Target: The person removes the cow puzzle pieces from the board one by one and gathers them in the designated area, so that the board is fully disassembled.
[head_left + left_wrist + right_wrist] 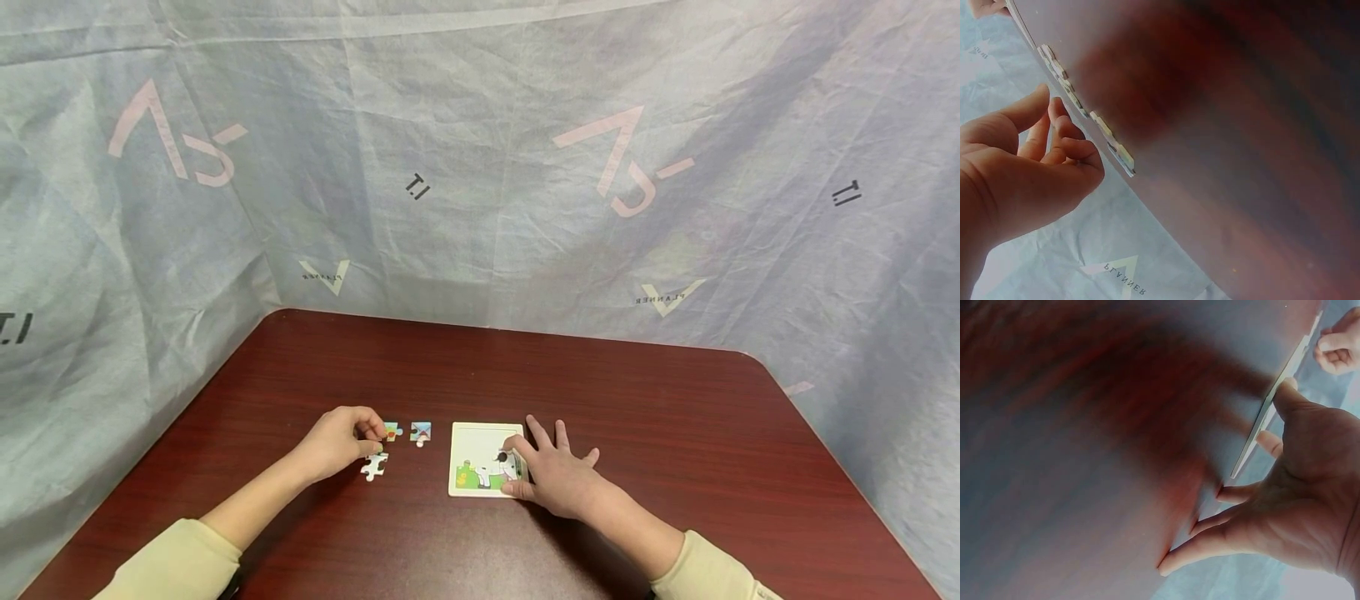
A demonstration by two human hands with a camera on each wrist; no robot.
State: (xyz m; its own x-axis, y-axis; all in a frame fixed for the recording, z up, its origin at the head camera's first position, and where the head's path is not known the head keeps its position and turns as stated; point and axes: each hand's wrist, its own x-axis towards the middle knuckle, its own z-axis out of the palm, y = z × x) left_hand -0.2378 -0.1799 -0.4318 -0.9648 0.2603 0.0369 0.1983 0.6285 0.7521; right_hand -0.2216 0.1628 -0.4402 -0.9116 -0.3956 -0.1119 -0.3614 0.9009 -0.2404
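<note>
My left hand (pixel 347 440) hovers at the loose jigsaw pieces, fingers bent and thumb low. In the left wrist view a gap shows between the thumb and the fingertips, with no piece in it. Beside the thumb is a mostly white piece (pixel 373 468); by the fingers lies a colourful piece (pixel 393 432), partly covered. The right hand (pixel 558 477) spreads over the right side of a white-framed puzzle board (pixel 472 442). Its thumb and index finger rest on the board, while the other fingers touch the table. A white animal on green shows on the board, partly hidden.
Another loose piece (pixel 421 432), blue and red, lies between the left hand and the board. The dark red wooden table (pixel 637 383) reaches back to a grey printed cloth (pixel 487 233) hanging behind and at both sides.
</note>
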